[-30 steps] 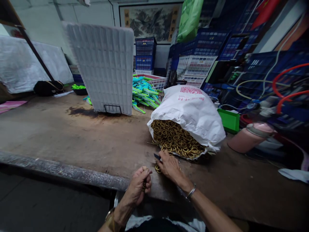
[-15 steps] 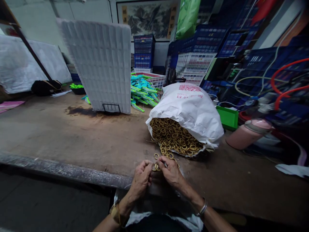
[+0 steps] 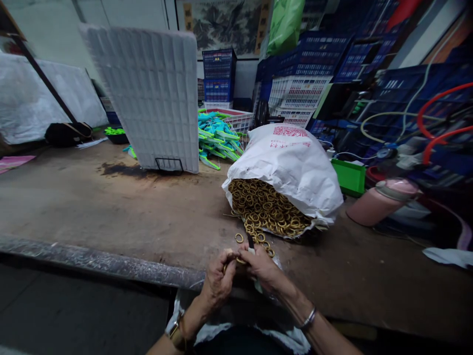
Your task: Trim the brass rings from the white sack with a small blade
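Note:
My left hand (image 3: 218,278) is closed in a pinch, and the edge of a brass ring (image 3: 224,268) shows at its fingers. Gripped in my right hand (image 3: 266,268) is a slim tool (image 3: 250,241) with a dark, flat blade pointing away from me and a pale handle. The fingertips of both hands nearly meet, with part of another brass-coloured ring (image 3: 241,261) showing between them. Just beyond, loose rings (image 3: 239,238) lie on the table. They spill from a white woven sack (image 3: 291,162) lying on its side, its mouth full of such rings (image 3: 268,207).
A white ribbed panel (image 3: 148,98) stands upright on the wooden table (image 3: 111,212). Behind it lie green and blue plastic pieces (image 3: 219,135). On the right are a pink bottle (image 3: 382,201), a green tray (image 3: 348,177) and red hoses (image 3: 424,118). Stacked crates (image 3: 301,93) stand behind.
My right hand has turned the tool so its dark blade now points up and away. My left fingers have closed in more, and rings between the hands are now mostly covered.

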Demonstrator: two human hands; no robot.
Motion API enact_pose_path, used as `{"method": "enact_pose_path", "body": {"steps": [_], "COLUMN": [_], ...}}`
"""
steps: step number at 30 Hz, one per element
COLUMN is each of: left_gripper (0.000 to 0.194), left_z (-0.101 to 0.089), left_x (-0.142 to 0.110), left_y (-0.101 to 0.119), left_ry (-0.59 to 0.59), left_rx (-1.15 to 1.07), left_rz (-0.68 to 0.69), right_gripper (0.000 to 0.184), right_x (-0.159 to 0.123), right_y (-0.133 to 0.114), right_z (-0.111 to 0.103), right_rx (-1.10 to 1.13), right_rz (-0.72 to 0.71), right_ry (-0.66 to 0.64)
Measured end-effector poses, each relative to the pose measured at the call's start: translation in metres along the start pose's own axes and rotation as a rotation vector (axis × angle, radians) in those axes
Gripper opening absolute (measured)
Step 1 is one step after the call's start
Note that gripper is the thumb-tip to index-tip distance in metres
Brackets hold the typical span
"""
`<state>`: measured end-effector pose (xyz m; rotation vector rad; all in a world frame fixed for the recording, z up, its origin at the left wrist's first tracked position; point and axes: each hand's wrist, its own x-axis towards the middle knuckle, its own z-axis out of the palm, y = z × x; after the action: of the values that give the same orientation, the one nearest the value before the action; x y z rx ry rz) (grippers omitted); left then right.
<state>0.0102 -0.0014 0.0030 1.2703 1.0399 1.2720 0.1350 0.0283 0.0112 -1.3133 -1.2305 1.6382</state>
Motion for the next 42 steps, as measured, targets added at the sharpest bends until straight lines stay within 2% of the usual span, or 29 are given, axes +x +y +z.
{"method": "enact_pose_path", "body": {"steps": [2,4,8,12,15,19,22,25,28,30,33,36,42], "left_gripper": [0.015,0.013,0.009,0.008,0.013,0.023,0.027,0.028,0.029,0.030,0.031,0.030,0.027], "left_z": [-0.002,-0.003,-0.005,-0.005,-0.005,-0.008,-0.010,-0.009,-0.008,-0.007,-0.006,-0.005,-0.004], "left_x": [0.000,0.001,0.002,0.002,0.003,0.003,0.002,0.001,0.001,0.001,0.001,0.000,-0.002], "left_y": [0.000,0.000,0.001,0.003,0.003,-0.001,0.000,0.005,0.007,0.007,0.007,0.009,0.006], "left_ry": [-0.025,-0.024,0.032,0.052,0.024,-0.086,-0.127,-0.111,-0.080,-0.059,-0.048,-0.039,-0.047], "left_rx": [0.010,0.013,0.051,0.081,0.017,-0.096,-0.153,-0.214,-0.245,-0.236,-0.214,-0.201,-0.144], "left_rz": [-0.003,-0.025,-0.046,-0.060,-0.161,-0.363,-0.438,-0.447,-0.457,-0.443,-0.430,-0.430,-0.335], "right_gripper": [0.019,0.020,0.023,0.026,0.027,0.028,0.030,0.030,0.029,0.026,0.015,0.024,0.026], "right_x": [-0.003,-0.004,-0.001,-0.001,-0.002,-0.002,-0.001,0.002,0.004,0.002,-0.004,-0.009,-0.010], "right_y": [-0.002,-0.003,-0.003,-0.003,-0.002,-0.001,0.000,0.001,0.002,0.003,0.005,0.006,0.003], "right_z": [0.002,0.003,0.000,-0.003,-0.001,0.002,0.003,0.001,-0.003,-0.006,-0.005,-0.002,0.000], "right_rx": [0.045,0.009,-0.221,-0.454,-0.529,-0.561,-0.529,-0.445,-0.453,-0.584,-0.862,-1.062,-1.163], "right_rz": [0.079,0.087,-0.069,-0.241,-0.250,-0.250,-0.248,-0.208,-0.208,-0.270,-0.351,-0.346,-0.321], "right_ry": [-0.051,-0.037,0.100,0.108,0.097,0.104,0.090,0.054,0.117,0.145,0.094,0.053,0.017]}}
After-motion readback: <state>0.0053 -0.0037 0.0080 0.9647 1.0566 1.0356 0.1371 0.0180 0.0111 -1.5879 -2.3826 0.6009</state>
